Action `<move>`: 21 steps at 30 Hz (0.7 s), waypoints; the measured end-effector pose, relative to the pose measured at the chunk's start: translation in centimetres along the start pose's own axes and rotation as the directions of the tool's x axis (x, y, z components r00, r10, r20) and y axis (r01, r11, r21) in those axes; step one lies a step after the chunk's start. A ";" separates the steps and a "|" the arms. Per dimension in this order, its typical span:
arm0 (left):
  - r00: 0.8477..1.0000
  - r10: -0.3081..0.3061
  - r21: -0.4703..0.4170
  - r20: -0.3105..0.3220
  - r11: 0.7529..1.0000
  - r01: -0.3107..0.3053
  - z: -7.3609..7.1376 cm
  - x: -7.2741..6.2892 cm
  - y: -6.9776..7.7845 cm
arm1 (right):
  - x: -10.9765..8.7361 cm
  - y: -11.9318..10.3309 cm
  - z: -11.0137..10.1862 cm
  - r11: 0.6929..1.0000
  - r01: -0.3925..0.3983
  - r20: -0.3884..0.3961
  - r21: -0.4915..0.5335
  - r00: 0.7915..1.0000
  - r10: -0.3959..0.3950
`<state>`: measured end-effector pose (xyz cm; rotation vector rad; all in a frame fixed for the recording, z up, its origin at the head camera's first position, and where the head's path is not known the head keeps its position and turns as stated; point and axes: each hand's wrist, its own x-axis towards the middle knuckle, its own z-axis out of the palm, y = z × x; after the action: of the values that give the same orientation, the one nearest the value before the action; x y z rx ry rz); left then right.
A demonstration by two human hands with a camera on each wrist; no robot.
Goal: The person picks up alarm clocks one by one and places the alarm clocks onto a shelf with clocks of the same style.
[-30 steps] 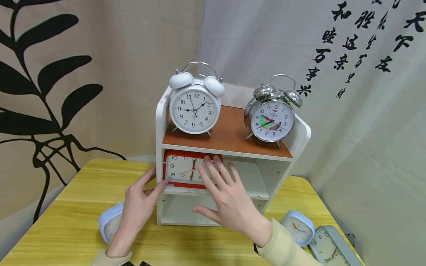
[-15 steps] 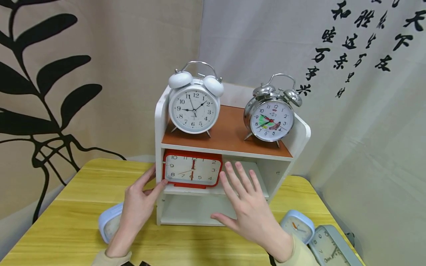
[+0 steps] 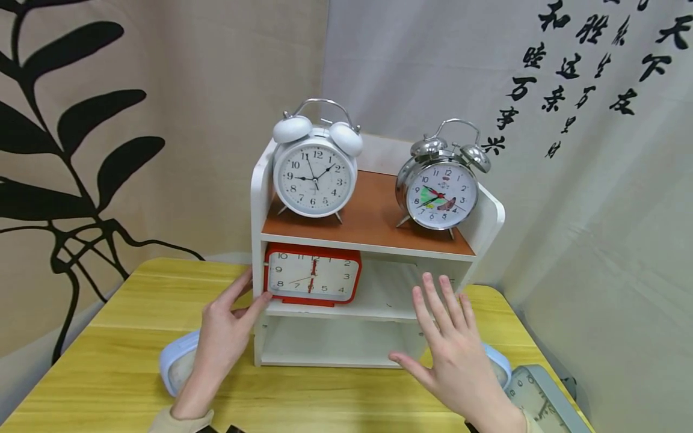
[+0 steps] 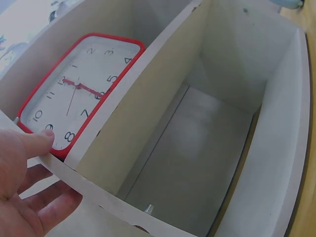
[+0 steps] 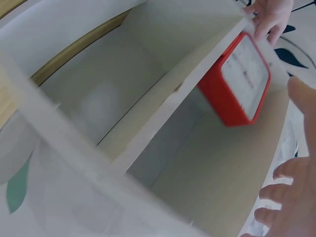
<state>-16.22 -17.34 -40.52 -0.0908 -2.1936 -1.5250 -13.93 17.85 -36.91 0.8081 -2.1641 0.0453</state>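
A red rectangular clock (image 3: 311, 276) stands upright in the left part of the middle compartment of a white shelf (image 3: 373, 248) with a brown top board. At the shelf's left side panel, my left hand (image 3: 228, 329) holds the front edge. In the left wrist view its thumb (image 4: 39, 143) reaches over the edge to the clock's lower corner, with the fingers outside the panel. My right hand (image 3: 457, 358) is raised before the shelf's right side, fingers spread, holding nothing. The right wrist view shows the red clock (image 5: 242, 81) beyond that hand, apart from it.
On the top board stand a white twin-bell alarm clock (image 3: 315, 180) and a silver one (image 3: 443, 195). A blue clock (image 3: 175, 364) sits behind my left forearm. Right of the shelf are another blue clock (image 3: 499, 364) and a grey-green clock (image 3: 544, 400) on the yellow table (image 3: 303, 400).
My right hand has moved away from the red clock's face, to the right and down, uncovering the clock. The left hand stays at the shelf's side panel.
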 end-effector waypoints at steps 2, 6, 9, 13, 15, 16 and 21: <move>1.000 0.002 -0.002 0.002 1.000 -0.002 0.0 0.0 0.0 | -0.7 0.7 -0.2 1.000 -0.016 -0.018 -0.014 1.000 0.016; 1.000 0.004 -0.001 0.004 1.000 -0.004 0.0 0.0 0.0 | -2.0 1.9 -0.6 0.998 -0.047 -0.035 -0.029 0.998 0.046; 1.000 0.001 0.000 0.002 1.000 -0.001 0.0 0.0 0.0 | -3.1 2.7 -0.8 0.997 -0.075 -0.023 -0.034 0.997 0.074; 1.000 -0.005 0.001 -0.001 1.000 0.005 0.0 0.0 0.1 | -4.3 3.6 -1.0 0.992 -0.113 -0.007 -0.048 0.994 0.113; 1.000 -0.007 0.005 -0.003 1.000 0.007 0.0 0.0 0.1 | -4.8 3.9 -1.0 0.990 -0.132 -0.001 -0.055 0.991 0.132; 1.000 -0.007 0.007 -0.005 1.000 0.007 0.0 0.0 0.1 | -5.1 4.0 -1.0 0.988 -0.142 0.000 -0.056 0.990 0.142; 1.000 0.001 0.018 -0.010 1.000 0.000 0.1 0.0 0.0 | -6.3 4.8 -1.1 0.982 -0.180 -0.002 -0.065 0.984 0.180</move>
<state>-16.27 -17.26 -40.49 -0.0775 -2.1989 -1.5019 -12.91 25.33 -39.50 0.5741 -2.2250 0.0659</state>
